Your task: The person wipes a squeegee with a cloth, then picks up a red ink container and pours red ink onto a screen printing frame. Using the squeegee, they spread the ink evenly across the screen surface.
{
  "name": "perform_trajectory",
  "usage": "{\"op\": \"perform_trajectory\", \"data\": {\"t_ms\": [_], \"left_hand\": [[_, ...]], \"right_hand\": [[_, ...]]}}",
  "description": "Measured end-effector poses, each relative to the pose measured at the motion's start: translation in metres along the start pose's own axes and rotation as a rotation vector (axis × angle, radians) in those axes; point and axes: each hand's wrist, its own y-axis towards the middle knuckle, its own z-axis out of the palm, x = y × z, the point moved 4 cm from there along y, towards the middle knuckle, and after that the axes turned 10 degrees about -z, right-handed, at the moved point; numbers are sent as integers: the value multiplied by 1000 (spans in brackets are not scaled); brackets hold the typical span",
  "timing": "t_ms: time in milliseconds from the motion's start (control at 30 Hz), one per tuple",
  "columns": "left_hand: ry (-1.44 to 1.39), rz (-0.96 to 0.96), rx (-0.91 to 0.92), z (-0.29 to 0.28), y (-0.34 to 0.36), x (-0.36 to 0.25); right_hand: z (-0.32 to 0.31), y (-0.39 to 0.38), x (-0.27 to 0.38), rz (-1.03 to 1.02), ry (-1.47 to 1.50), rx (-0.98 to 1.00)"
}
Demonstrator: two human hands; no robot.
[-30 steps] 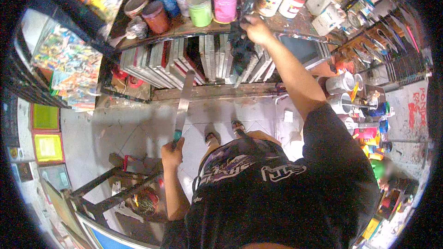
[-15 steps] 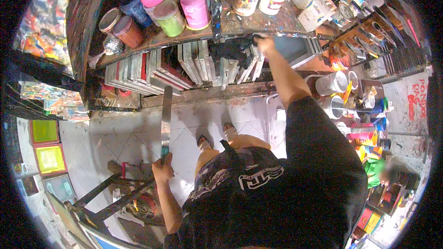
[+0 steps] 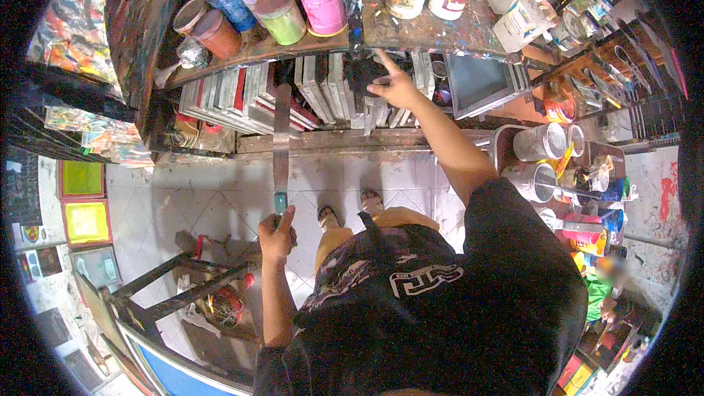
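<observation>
My left hand [image 3: 276,235] grips the teal handle of a long, flat metal blade [image 3: 281,143], which points up toward a row of stacked screen frames [image 3: 315,92]. My right hand [image 3: 398,88] is raised just below the edge of the wooden shelf [image 3: 466,29], index finger extended and the others apart, beside a dark cloth [image 3: 361,73] among the frames. A pink tub [image 3: 323,4], a green tub [image 3: 279,22] and several other paint containers stand on the shelf above.
Several white buckets [image 3: 537,143] and paints line the right side. A dark wooden stand [image 3: 169,304] is at lower left, with coloured screens [image 3: 86,221] beyond it. A person in green [image 3: 595,297] is at lower right. Tiled floor [image 3: 198,198] lies around my feet.
My right hand has come off the dark cloth it was on, its fingers spreading. The dark cloth now sits further back among the frames. The blade in my left hand has swung slightly.
</observation>
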Motion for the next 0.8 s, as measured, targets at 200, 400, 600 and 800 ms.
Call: {"op": "perform_trajectory", "data": {"t_ms": [200, 400, 600, 800], "left_hand": [[-243, -29, 306, 30, 2, -17], [-202, 84, 287, 50, 14, -27], [-208, 386, -32, 27, -22, -48], [22, 407, -472, -30, -45, -2]], "right_hand": [[12, -49, 51, 348, 724, -104], [75, -92, 84, 195, 450, 134], [100, -89, 142, 252, 626, 365], [135, -93, 116, 339, 581, 539]]}}
